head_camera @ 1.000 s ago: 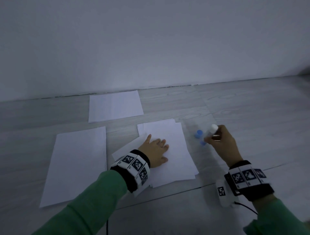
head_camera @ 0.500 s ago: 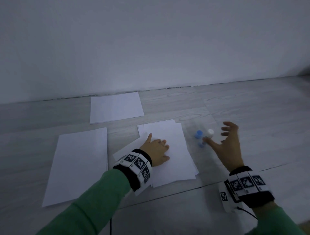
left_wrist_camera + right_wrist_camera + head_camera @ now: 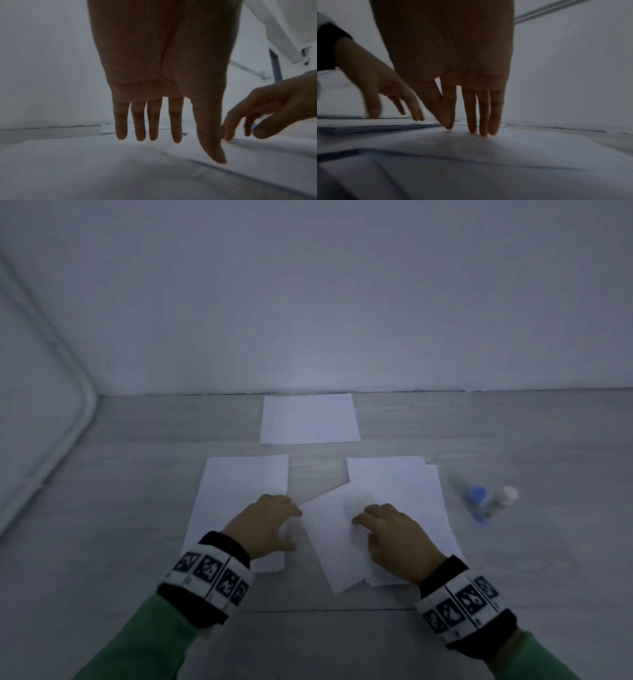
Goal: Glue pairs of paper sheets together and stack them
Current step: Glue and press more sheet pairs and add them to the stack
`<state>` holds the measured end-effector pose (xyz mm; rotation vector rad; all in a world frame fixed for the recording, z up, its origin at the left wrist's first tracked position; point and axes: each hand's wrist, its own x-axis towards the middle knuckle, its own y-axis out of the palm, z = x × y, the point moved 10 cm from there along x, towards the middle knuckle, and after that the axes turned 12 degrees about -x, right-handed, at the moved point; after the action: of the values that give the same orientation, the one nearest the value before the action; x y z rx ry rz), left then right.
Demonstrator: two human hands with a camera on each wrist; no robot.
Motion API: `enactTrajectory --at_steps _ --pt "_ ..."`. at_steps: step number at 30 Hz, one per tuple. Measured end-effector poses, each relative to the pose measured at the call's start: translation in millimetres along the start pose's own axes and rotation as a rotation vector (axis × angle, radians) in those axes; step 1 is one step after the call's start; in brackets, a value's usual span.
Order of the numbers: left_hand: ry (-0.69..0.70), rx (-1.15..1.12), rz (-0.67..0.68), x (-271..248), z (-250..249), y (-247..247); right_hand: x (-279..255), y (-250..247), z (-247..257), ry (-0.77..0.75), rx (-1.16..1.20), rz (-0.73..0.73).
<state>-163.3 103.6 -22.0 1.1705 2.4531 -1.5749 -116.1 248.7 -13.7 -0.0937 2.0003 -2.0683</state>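
Since the frame a second ago, the right hand has let go of the glue stick and come across onto the paper, and the head camera has swung so the sheets now sit centred.

Largest in view is the pale wall, then the grey wood-grain floor that carries everything. On it lie three groups of paper: a loose pile of sheets on the right, a single sheet on the left, and a smaller-looking stack at the far side near the wall. One angled sheet lies skewed across the near left part of the loose pile.

Both hands are released, holding nothing. The left hand rests fingers-down at the near right edge of the single sheet, beside the angled sheet's corner. The right hand presses on the angled sheet.

The head view hides the fingers' undersides. The left wrist view shows that hand's fingers straight and slightly spread, tips down to the paper, with the right hand at its edge. The right wrist view shows straight fingertips touching the sheet, and layered paper edges nearby.

Right of the pile, apart from it, lies the glue stick with its blue cap beside it, both blurred.
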Motion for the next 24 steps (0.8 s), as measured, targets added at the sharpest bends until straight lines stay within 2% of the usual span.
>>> enactTrajectory --at_steps 3,13,16,20,22,24 --pt "-0.060 0.008 0.058 -22 26 7 5 9 -3 0.032 -0.038 0.070" --pt "-0.118 -0.102 0.155 -28 39 8 6 11 -8 -0.017 -0.039 0.121" --pt "-0.133 -0.206 0.102 -30 44 -7 6 12 -9 -0.019 -0.036 0.126" --pt "-0.139 -0.215 0.027 -37 48 -20 6 13 -9 -0.019 -0.040 0.123" --pt "-0.141 -0.152 0.020 -40 47 -21 5 13 -9 -0.018 -0.048 0.112" --pt "-0.102 -0.050 -0.070 -45 39 -35 5 12 -9 -0.019 -0.046 0.106"
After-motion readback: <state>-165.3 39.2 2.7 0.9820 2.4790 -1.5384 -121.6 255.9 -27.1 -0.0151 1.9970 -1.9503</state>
